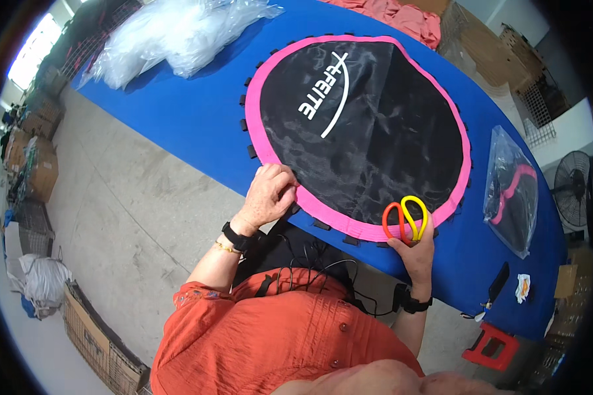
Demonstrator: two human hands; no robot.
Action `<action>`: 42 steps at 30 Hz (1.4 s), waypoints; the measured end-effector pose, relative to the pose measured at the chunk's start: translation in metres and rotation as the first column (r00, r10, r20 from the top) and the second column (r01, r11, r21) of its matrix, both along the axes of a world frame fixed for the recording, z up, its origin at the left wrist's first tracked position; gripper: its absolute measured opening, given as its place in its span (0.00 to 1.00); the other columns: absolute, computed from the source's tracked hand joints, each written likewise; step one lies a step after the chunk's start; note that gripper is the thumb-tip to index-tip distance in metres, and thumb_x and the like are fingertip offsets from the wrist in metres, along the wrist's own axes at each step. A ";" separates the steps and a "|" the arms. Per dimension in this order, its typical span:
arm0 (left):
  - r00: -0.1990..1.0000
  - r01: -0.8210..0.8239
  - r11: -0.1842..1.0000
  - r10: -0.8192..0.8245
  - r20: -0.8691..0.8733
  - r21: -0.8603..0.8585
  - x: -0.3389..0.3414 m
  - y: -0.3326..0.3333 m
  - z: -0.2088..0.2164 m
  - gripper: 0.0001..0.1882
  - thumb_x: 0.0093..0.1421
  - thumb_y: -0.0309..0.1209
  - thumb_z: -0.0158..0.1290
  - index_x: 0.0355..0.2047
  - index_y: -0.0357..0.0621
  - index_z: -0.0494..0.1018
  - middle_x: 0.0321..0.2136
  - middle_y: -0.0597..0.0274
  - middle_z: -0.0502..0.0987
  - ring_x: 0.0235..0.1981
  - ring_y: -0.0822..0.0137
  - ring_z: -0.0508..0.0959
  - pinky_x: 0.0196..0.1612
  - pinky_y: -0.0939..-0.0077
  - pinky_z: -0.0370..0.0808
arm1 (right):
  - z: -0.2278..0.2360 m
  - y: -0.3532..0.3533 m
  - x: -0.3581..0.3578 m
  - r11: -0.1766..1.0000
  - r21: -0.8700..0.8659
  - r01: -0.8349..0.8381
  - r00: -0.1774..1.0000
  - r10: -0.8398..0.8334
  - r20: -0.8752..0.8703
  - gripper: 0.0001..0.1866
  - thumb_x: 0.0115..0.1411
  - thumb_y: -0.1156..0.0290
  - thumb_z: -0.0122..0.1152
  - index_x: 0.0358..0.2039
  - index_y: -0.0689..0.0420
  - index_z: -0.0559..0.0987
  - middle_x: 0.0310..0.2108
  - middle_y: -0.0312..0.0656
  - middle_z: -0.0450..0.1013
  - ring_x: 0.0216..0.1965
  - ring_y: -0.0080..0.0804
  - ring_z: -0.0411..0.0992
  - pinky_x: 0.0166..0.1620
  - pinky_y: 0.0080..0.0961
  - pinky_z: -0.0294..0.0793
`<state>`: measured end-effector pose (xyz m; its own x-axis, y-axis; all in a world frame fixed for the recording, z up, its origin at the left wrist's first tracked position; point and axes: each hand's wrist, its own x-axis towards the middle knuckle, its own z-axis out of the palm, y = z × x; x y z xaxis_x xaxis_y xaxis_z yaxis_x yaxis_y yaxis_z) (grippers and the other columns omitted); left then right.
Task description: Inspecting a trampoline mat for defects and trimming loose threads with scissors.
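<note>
A round black mesh mat [382, 125] with a pink border and short black tabs around its rim lies spread on the blue table. White lettering and a curved white line mark its upper left part. At its near left edge, my left hand [269, 192] has its fingers curled closed on the pink border. My right hand [416, 255] is at the near right edge, closed around a pair of scissors [402, 222]. Their red and yellow handle loops point away from me over the border. The blades are hidden in the hand.
The blue table [178, 141] carries clear plastic bags [178, 39] at the far left and a bagged mat [512, 197] at the right. Pink fabric [392, 16] lies at the back. A black-handled tool [499, 284] rests near the right end. A red stool [491, 347] stands below.
</note>
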<state>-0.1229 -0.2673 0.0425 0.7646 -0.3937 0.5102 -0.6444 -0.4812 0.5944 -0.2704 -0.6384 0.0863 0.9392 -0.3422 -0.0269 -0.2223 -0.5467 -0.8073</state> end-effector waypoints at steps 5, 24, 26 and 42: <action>0.998 0.053 0.998 -0.053 -0.021 0.019 0.000 0.004 0.004 0.09 0.57 0.29 0.63 0.38 0.45 0.80 0.42 0.59 0.79 0.47 0.53 0.77 0.54 0.59 0.70 | 0.005 0.004 0.001 1.000 -0.028 -0.015 0.998 0.016 0.060 0.57 0.48 0.73 0.86 0.75 0.57 0.60 0.61 0.53 0.76 0.59 0.45 0.79 0.61 0.36 0.79; 0.978 0.194 0.967 -0.176 -0.115 0.165 0.002 0.010 0.021 0.32 0.47 0.49 0.76 0.47 0.46 0.81 0.51 0.56 0.80 0.53 0.50 0.75 0.61 0.55 0.67 | -0.002 -0.005 -0.001 1.000 -0.011 -0.027 0.999 0.028 0.046 0.62 0.46 0.64 0.90 0.75 0.54 0.59 0.58 0.55 0.77 0.57 0.48 0.80 0.60 0.39 0.80; 0.975 0.197 0.968 -0.178 -0.130 0.158 0.001 0.010 0.020 0.31 0.47 0.49 0.76 0.47 0.46 0.82 0.51 0.56 0.80 0.53 0.50 0.75 0.61 0.55 0.67 | -0.004 -0.004 -0.002 0.999 -0.024 -0.028 0.997 0.030 0.072 0.62 0.46 0.64 0.90 0.75 0.54 0.59 0.59 0.56 0.76 0.58 0.49 0.79 0.61 0.39 0.79; 0.941 0.154 0.983 -0.176 -0.288 -0.096 -0.009 0.011 0.071 0.10 0.58 0.19 0.63 0.41 0.36 0.79 0.38 0.55 0.80 0.39 0.59 0.80 0.47 0.68 0.77 | 0.001 -0.003 -0.001 1.000 0.005 0.003 1.000 -0.003 0.008 0.63 0.46 0.63 0.89 0.77 0.51 0.56 0.60 0.57 0.75 0.60 0.53 0.79 0.62 0.43 0.79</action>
